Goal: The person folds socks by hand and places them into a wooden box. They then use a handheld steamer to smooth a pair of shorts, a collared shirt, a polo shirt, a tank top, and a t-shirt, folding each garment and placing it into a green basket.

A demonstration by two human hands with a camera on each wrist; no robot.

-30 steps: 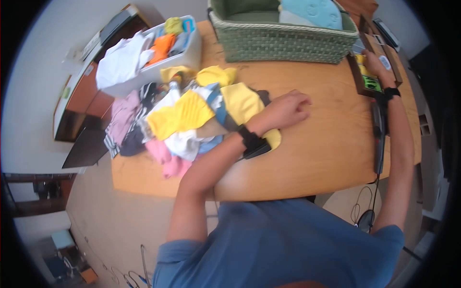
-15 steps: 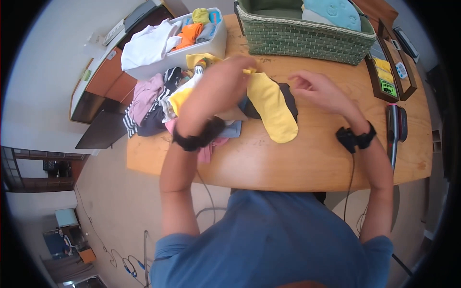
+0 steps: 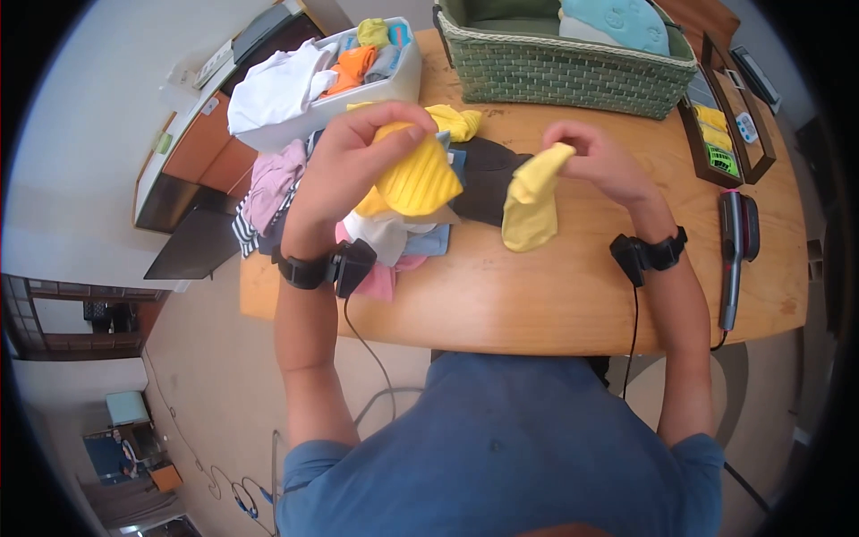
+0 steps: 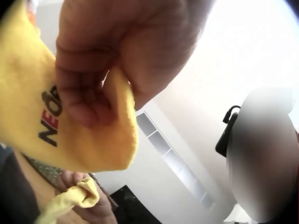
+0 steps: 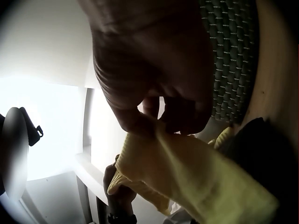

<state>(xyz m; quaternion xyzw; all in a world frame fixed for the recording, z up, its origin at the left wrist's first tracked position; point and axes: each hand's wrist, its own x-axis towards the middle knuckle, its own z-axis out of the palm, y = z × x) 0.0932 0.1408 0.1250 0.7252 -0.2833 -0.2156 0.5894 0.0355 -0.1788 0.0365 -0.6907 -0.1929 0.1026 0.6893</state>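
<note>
My left hand (image 3: 344,170) pinches a bright yellow sock (image 3: 416,183) by its edge, above the clothes pile (image 3: 380,237). In the left wrist view, dark and red lettering shows on that sock, partly covered by my fingers. To the right, my right hand (image 3: 608,170) pinches a paler yellow sock (image 3: 530,219) near its ribbed cuff, with the rest hanging down. The right wrist view shows this sock (image 5: 187,172) draping below thumb and fingertips. A dark garment (image 3: 483,183) lies on the table between the two hands.
Behind the pile stands a white bin (image 3: 322,121) of folded clothes. A green woven basket (image 3: 573,80) holding a light blue item (image 3: 617,25) is at the back. At right are a dark open box (image 3: 714,143) and a corded hair tool (image 3: 731,259) on the wooden table (image 3: 555,304).
My right hand came left from the dark box and lifted the paler yellow sock off the table. My left hand moved back to the pile and raised the bright yellow sock.
</note>
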